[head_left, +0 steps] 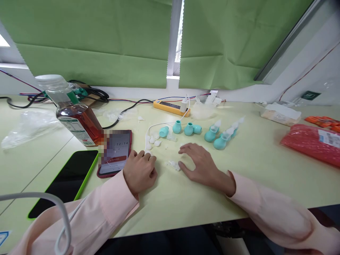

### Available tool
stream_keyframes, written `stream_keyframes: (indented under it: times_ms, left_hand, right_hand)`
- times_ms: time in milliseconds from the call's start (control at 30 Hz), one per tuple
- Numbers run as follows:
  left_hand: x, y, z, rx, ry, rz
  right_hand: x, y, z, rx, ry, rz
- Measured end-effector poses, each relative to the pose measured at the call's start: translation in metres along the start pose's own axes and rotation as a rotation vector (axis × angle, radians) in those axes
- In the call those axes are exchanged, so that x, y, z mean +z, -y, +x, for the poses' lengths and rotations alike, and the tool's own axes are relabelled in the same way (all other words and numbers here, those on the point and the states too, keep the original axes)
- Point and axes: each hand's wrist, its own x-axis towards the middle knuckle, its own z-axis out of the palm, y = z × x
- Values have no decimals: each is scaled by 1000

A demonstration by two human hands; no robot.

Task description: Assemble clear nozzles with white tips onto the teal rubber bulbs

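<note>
My left hand (140, 171) is curled into a loose fist on the table beside the red-cased phone (120, 154); its palm is hidden. Fingers apart, my right hand (199, 163) hovers low, with the thumb close to a small clear plastic piece (174, 165). Beyond it stand several teal rubber bulbs; one bulb (176, 126) shows its open neck. To the right, a bulb (220, 142) has a clear nozzle attached. Small whitish caps (152, 140) lie in a cluster past my left hand, near a clear tube-like piece (172, 138).
At left are a bottle of brown liquid (79, 124) and a green-edged phone (66, 180). A white cable (147, 132) runs to the yellow power strip (170, 107). On the right lie a red bubble-wrap packet (308, 143) and a small box (280, 113).
</note>
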Motion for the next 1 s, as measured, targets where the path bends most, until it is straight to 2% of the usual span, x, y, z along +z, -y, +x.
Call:
stream_keyframes:
  times_ms: [100, 200, 400, 533, 667, 733, 800, 900, 1000]
  left_hand:
    - [0, 1, 1, 32, 47, -3]
    - [-1, 0, 2, 49, 107, 5]
    - [-3, -2, 1, 89, 184, 5]
    - [0, -1, 2, 92, 97, -62]
    - [2, -1, 1, 33, -104, -251]
    - [1, -2, 0, 8, -201, -445]
    - [-1, -3, -1, -27, -244, -658]
    - [-4, -5, -1, -158, -197, -976]
    - [-5, -6, 0, -356, -99, -1315]
  right_hand:
    - [-2, -17, 8, 59, -2, -199]
    - [0, -29, 13, 124, 56, -323]
    - [4, -33, 13, 107, 155, -364]
    - [6, -33, 13, 81, 136, -324]
    - [10, -31, 13, 57, 117, -237]
    - [10, -29, 13, 67, 92, -153]
    - [8, -25, 13, 89, 54, 15]
    - [3, -16, 12, 126, 50, 465]
    - [-2, -6, 10, 198, 190, 975]
